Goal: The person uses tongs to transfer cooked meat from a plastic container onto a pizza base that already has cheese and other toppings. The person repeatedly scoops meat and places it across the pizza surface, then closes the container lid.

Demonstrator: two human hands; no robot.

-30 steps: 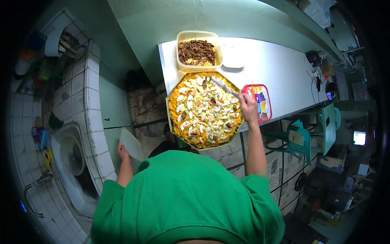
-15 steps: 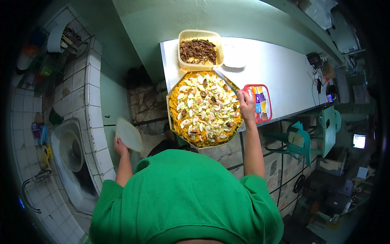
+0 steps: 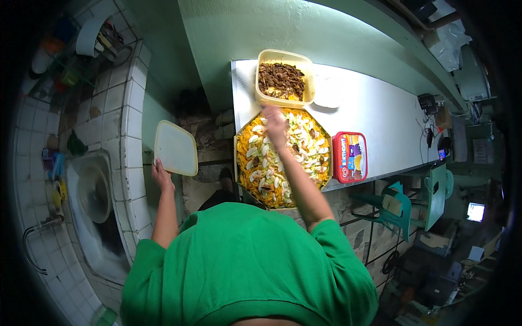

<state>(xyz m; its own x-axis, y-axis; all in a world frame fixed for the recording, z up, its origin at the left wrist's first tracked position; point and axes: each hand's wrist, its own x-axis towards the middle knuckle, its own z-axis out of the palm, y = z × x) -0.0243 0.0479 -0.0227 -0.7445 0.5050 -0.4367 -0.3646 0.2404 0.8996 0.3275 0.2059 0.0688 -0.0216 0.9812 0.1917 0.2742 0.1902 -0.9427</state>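
Observation:
My left hand (image 3: 162,175) grips the lower edge of a pale, square plastic lid (image 3: 176,148), held off to the left of the table. Blurred by motion, my right hand (image 3: 275,127) looks curled over the upper left of an octagonal tray (image 3: 237,179); what it holds is hidden. Yellow-orange noodles (image 3: 251,130) fill the tray, topped with sliced boiled egg, shredded greens and brown pieces. Just beyond the hand stands a cream plastic container (image 3: 311,81), with dark brown cooked strips (image 3: 280,79) inside.
A white lid-like item (image 3: 327,96) lies right of the container. Right of the tray sits a red-rimmed tub lid (image 3: 349,157) on the white table (image 3: 389,114). At left is a tiled counter with a sink (image 3: 100,217). A green plastic chair (image 3: 389,209) stands at right.
My right hand has swung left and up from the tray's right edge; the dark, slim utensil it held no longer shows. My left hand has raised the lid slightly. The view has shifted.

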